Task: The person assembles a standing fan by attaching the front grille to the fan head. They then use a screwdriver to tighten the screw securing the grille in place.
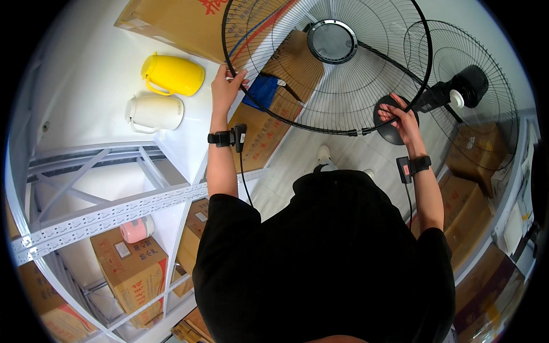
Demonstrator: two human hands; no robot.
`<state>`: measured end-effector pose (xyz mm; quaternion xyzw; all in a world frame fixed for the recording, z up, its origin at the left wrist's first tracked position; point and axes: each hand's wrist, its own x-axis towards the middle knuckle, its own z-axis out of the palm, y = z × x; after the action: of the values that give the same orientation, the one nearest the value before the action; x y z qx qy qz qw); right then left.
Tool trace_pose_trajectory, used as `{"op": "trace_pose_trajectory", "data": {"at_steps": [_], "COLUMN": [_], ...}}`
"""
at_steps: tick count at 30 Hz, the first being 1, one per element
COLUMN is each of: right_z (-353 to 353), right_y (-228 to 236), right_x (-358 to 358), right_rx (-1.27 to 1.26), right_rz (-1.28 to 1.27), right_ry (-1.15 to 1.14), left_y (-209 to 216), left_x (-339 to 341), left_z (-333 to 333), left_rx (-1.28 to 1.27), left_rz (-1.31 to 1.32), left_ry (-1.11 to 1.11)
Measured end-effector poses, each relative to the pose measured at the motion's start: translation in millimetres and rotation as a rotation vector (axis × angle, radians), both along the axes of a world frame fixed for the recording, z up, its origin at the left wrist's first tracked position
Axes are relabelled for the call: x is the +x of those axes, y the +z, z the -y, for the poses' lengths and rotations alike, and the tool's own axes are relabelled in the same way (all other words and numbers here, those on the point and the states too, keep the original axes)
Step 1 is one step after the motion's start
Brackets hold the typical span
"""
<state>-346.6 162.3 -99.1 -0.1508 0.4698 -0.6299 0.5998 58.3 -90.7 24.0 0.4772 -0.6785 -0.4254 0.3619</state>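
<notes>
A large round black wire fan grille (331, 41) with a dark disc at its centre is held up in front of me. On its left rim, my left hand (226, 88) is closed with thumb and fingers. My right hand (402, 117) grips the lower right rim, its fingers partly curled. Just right of the grille stands the pedestal fan, its black motor housing (473, 86) with a white knob in front of another wire guard (486, 54). The fan's round dark base (391, 135) rests on the floor, partly hidden by my right hand. No blades show on the fan.
On the white shelf at left are a yellow jug (177, 74) and a white jug (157, 113). A cardboard box (171, 26) sits farther back. More boxes (134, 274) fill the lower rack, with a pink container (136, 230). Other boxes (466, 211) line the right side.
</notes>
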Motion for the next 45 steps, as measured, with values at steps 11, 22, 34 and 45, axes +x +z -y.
{"op": "trace_pose_trajectory", "data": {"at_steps": [11, 22, 34, 45], "right_z": [6, 8, 12, 13], "right_y": [3, 5, 7, 5], "right_x": [0, -2, 0, -3], "right_rx": [0.017, 0.022, 0.028, 0.043], "right_rz": [-0.037, -0.028, -0.025, 0.038], "right_ry": [-0.041, -0.020, -0.038, -0.014], "left_y": [6, -9, -36, -27], "left_x": [-13, -7, -9, -15], "left_z": [-8, 3, -19, -16], "left_rx": [-0.091, -0.093, 0.102, 0.022], "left_rz": [0.167, 0.060, -0.003, 0.071], "left_ry": [0.107, 0.092, 0.082, 0.106]}}
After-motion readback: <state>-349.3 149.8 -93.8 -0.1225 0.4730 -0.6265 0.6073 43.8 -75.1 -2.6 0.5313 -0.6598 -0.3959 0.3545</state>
